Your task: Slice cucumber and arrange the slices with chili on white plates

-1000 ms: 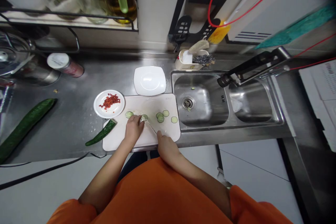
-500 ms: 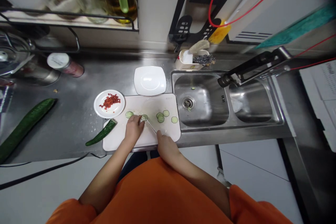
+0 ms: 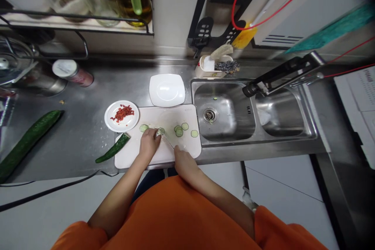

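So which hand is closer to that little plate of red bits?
Left. The left hand holds cucumber on the cutting board just right of the plate; the right hand is farther right, holding a knife.

Soft, even light from above fills the scene, and the steel counter point(image 3: 88, 125) and sink point(image 3: 228, 123) carry a dull sheen. Shadows are faint. The wide lens bends straight lines near the edges, and the right corners darken and blur. The knife point(image 3: 168, 139) and cucumber piece point(image 3: 161, 130) look small and soft.
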A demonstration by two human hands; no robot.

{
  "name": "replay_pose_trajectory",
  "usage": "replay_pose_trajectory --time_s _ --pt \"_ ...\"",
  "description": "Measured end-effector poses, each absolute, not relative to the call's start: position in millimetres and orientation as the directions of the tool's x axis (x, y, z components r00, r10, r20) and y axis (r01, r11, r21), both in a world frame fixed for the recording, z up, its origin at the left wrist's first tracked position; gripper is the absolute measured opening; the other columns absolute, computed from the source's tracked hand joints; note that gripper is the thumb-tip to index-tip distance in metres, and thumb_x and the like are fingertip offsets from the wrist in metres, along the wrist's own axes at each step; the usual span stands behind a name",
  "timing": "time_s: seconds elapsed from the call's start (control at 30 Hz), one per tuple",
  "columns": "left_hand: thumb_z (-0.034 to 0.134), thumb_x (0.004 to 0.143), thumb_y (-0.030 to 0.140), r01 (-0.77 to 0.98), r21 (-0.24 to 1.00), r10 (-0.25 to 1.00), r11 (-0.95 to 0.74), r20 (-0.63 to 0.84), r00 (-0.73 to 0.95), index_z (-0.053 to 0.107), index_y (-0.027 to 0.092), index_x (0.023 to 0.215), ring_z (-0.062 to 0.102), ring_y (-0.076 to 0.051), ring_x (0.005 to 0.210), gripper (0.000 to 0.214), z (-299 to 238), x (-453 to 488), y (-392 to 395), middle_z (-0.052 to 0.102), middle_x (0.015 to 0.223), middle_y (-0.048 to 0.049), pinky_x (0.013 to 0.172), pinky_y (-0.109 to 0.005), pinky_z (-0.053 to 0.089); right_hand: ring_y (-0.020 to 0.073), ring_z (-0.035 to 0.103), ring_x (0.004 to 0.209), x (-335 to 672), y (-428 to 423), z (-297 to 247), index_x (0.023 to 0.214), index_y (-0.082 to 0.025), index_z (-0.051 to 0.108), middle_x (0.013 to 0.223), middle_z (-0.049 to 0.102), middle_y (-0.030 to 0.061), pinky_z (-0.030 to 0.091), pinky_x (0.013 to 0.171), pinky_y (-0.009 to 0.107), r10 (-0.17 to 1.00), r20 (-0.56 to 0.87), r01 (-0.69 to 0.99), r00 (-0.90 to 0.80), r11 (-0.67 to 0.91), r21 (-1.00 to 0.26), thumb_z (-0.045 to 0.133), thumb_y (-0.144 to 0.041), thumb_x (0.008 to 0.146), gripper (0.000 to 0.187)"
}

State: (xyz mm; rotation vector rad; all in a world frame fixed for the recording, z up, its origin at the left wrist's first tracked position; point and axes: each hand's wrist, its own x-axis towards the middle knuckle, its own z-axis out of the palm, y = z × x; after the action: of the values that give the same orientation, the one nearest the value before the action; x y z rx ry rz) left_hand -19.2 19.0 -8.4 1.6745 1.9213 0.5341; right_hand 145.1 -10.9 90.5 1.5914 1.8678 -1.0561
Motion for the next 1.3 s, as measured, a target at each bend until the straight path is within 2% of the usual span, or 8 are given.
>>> replay_pose_trajectory --time_s 0.33,0.47,0.57,0.83,0.93,1.07,1.17,1.3 --pt "0.053 0.074 0.026 0.709 0.639 0.950 0.299 -0.269 -0.159 0.061 0.021 0.077 0.055 -0.014 0.063 0.010 6 -18 25 0.061 0.067 0.0010 0.065 -0.026 0.042 0.0239 0.063 0.092 171 -21 102 0.112 -0.015 0.047 0.093 0.066 0.0130 0.042 0.068 0.028 0.531 -0.829 0.977 -0.175 -0.015 -0.215 0.030 0.000 0.082 0.038" --pt "0.054 0.076 0.036 0.652 0.636 0.911 0.412 -0.291 -0.292 0.061 0.021 0.081 0.056 -0.013 0.062 0.018 11 -34 25 0.064 0.070 0.0017 0.065 -0.024 0.042 0.0226 0.062 0.092 175 -19 106 0.113 -0.016 0.046 0.094 0.065 0.0127 0.040 0.067 0.027 0.509 -0.845 0.979 -0.164 -0.023 -0.203 0.032 0.000 0.081 0.038" --pt "0.053 0.077 0.037 0.683 0.577 0.893 0.447 -0.243 -0.379 0.061 0.020 0.083 0.058 -0.015 0.064 0.020 14 -50 25 0.066 0.072 -0.0004 0.068 -0.026 0.043 0.0220 0.061 0.092 175 -19 106 0.113 -0.016 0.046 0.092 0.065 0.0121 0.039 0.067 0.026 0.515 -0.839 0.976 -0.176 -0.019 -0.216 0.032 0.000 0.081 0.039" --pt "0.044 0.081 0.028 0.863 0.351 0.931 0.364 -0.164 -0.326 0.063 0.017 0.094 0.060 -0.024 0.074 0.026 16 -66 29 0.065 0.081 -0.0102 0.070 -0.033 0.043 0.0235 0.062 0.094 177 -21 101 0.113 -0.016 0.047 0.093 0.066 0.0123 0.042 0.069 0.028 0.531 -0.827 0.977 -0.187 0.013 -0.213 0.031 0.001 0.080 0.040" --pt "0.048 0.080 0.030 0.850 0.454 0.964 0.266 -0.140 -0.226 0.064 0.017 0.098 0.060 -0.022 0.080 0.027 20 -55 36 0.066 0.089 -0.0096 0.075 -0.032 0.045 0.0239 0.062 0.094 178 -23 100 0.111 -0.017 0.047 0.095 0.066 0.0123 0.044 0.070 0.029 0.542 -0.819 0.977 -0.190 0.019 -0.215 0.030 -0.001 0.082 0.037" --pt "0.057 0.077 0.031 0.771 0.632 0.974 0.077 -0.212 0.076 0.066 0.020 0.097 0.059 -0.016 0.073 0.025 26 -17 59 0.066 0.091 -0.0042 0.072 -0.027 0.045 0.0247 0.063 0.094 178 -25 99 0.112 -0.015 0.046 0.095 0.065 0.0136 0.045 0.069 0.030 0.541 -0.818 0.976 -0.195 0.028 -0.214 0.028 -0.002 0.085 0.035" --pt "0.061 0.072 0.024 0.783 0.619 0.904 -0.065 -0.295 0.309 0.068 0.021 0.087 0.058 -0.017 0.076 0.017 26 17 78 0.065 0.084 -0.0029 0.069 -0.027 0.044 0.0246 0.063 0.094 177 -25 99 0.115 -0.015 0.045 0.097 0.065 0.0144 0.046 0.070 0.031 0.550 -0.812 0.977 -0.193 0.028 -0.212 0.026 -0.003 0.087 0.035" --pt "0.063 0.068 0.021 0.832 0.525 0.800 -0.179 -0.414 0.433 0.067 0.021 0.087 0.058 -0.019 0.078 0.019 20 44 90 0.060 0.085 -0.0042 0.066 -0.027 0.042 0.0235 0.063 0.096 178 -27 96 0.118 -0.015 0.044 0.100 0.065 0.0154 0.047 0.072 0.031 0.550 -0.814 0.977 -0.185 0.015 -0.212 0.027 -0.003 0.088 0.037"
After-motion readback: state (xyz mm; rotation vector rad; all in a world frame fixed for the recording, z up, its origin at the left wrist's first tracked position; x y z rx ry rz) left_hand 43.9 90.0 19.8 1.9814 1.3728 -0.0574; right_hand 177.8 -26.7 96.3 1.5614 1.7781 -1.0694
